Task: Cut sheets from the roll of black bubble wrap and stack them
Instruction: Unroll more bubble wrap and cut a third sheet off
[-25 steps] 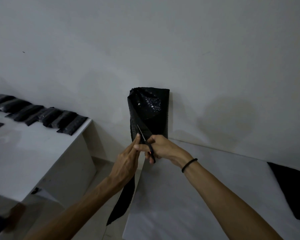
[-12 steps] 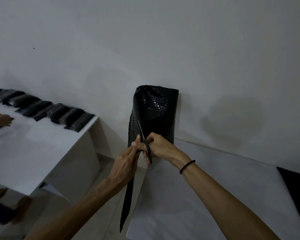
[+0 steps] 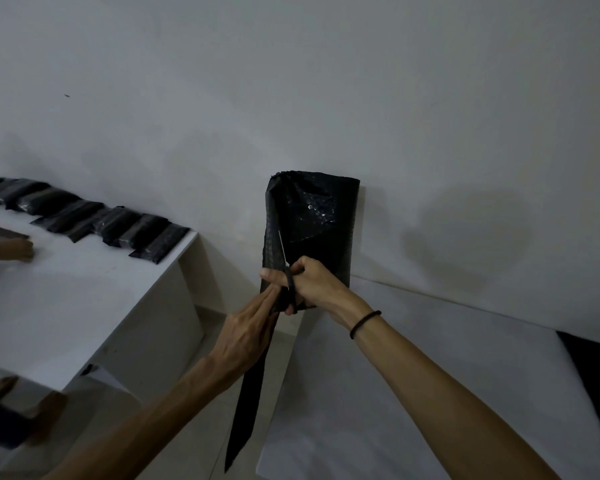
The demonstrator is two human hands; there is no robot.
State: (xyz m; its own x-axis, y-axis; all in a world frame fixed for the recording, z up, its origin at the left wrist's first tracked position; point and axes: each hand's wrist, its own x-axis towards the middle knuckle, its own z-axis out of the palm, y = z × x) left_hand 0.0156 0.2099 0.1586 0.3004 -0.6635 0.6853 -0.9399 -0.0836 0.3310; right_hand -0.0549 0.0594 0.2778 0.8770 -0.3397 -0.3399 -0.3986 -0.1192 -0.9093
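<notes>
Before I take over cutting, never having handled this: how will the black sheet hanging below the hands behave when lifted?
Probably floppy: the hanging sheet droops limp below the left hand. Likely light: that hand alone holds it while the right hand works the scissors. Possibly slick: the roll glints.

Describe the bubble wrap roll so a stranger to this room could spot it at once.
Against the white wall, at the far left corner of the right-hand table, the roll of black bubble wrap stands upright. The right hand holds scissors against it. It alone stands; the black packets on the left table and the black sheet at the right edge lie flat.
</notes>
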